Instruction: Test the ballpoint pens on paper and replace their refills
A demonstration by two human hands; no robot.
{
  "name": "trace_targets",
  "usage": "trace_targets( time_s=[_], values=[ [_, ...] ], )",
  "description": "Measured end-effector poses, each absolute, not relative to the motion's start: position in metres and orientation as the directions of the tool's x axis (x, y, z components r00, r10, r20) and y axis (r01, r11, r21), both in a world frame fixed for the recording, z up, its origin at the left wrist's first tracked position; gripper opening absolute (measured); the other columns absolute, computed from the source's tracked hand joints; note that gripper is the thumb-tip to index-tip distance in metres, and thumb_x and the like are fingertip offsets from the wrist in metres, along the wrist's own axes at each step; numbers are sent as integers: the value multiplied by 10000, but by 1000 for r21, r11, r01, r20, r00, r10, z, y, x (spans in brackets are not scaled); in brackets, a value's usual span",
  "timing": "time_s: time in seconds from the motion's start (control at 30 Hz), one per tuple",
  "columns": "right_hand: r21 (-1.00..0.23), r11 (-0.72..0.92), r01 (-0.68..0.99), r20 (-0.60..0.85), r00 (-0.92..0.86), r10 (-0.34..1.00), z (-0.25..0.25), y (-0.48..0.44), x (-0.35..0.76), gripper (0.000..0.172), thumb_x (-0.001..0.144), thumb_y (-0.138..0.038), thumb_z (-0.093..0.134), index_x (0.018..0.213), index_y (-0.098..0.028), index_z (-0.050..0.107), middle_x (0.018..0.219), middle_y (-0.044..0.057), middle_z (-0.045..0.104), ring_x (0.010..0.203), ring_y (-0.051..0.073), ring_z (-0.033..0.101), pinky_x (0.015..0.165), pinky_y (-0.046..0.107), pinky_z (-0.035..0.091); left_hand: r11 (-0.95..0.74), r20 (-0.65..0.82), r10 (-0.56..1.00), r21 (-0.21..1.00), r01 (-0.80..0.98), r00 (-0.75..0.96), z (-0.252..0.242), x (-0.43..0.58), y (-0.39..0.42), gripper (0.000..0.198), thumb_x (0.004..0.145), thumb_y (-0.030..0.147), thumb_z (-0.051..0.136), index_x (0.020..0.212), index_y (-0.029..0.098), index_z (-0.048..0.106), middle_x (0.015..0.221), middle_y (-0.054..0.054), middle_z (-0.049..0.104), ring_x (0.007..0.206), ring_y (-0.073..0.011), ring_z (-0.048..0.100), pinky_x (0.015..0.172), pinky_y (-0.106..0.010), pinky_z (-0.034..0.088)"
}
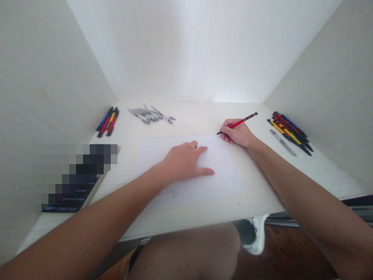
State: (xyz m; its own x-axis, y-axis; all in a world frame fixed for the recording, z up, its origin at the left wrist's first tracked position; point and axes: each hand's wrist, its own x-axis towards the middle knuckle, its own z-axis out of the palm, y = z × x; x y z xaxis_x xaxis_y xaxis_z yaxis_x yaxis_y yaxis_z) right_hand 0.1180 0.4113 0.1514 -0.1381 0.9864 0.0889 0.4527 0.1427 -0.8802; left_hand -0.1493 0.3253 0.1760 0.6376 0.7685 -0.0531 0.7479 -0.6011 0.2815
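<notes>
My left hand (pixel 186 161) lies flat on a white sheet of paper (pixel 221 175) in the middle of the desk, fingers stretched out and thumb apart, holding nothing. My right hand (pixel 237 133) is closed around a red pen (pixel 240 122), whose tip touches the desk just past the sheet's top right corner. Faint marks (pixel 171 191) show on the sheet's lower left part, close to my left wrist.
Coloured pens (pixel 107 121) lie at the back left, a heap of grey pens (pixel 150 114) at the back centre, more coloured pens (pixel 290 132) and a grey pen (pixel 282 142) at the right. A dark device (pixel 72 194) rests at the left edge. White walls enclose the desk (pixel 320 171).
</notes>
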Motion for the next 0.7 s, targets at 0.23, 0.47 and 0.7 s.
trace_targets(
  time_s=[0.23, 0.47, 0.7],
  values=[
    [-900, 130, 417, 94, -107, 990, 154, 410, 116, 160, 805, -193, 671, 667, -175, 590, 580, 51, 666, 402, 107, 526, 333, 205, 375, -593, -66, 774, 275, 757, 630, 175, -149, 326, 906, 852, 853, 505, 1538, 262, 498, 1369, -158, 611, 1202, -367, 627, 985, -490, 524],
    [-882, 131, 453, 90, -109, 990, 155, 409, 116, 139, 807, -177, 651, 679, -172, 595, 582, 46, 667, 390, 99, 509, 330, 204, 363, -600, -49, 771, 278, 750, 635, 174, -149, 326, 912, 847, 857, 508, 1531, 255, 508, 1348, -159, 620, 1183, -371, 635, 965, -495, 534],
    [-882, 142, 449, 91, -133, 987, 153, 411, 118, 142, 811, -192, 657, 680, -171, 606, 584, 48, 667, 402, 100, 513, 331, 200, 337, -596, -60, 772, 274, 755, 632, 175, -149, 326, 912, 850, 856, 506, 1537, 256, 502, 1340, -150, 622, 1179, -360, 634, 968, -479, 529]
  ],
)
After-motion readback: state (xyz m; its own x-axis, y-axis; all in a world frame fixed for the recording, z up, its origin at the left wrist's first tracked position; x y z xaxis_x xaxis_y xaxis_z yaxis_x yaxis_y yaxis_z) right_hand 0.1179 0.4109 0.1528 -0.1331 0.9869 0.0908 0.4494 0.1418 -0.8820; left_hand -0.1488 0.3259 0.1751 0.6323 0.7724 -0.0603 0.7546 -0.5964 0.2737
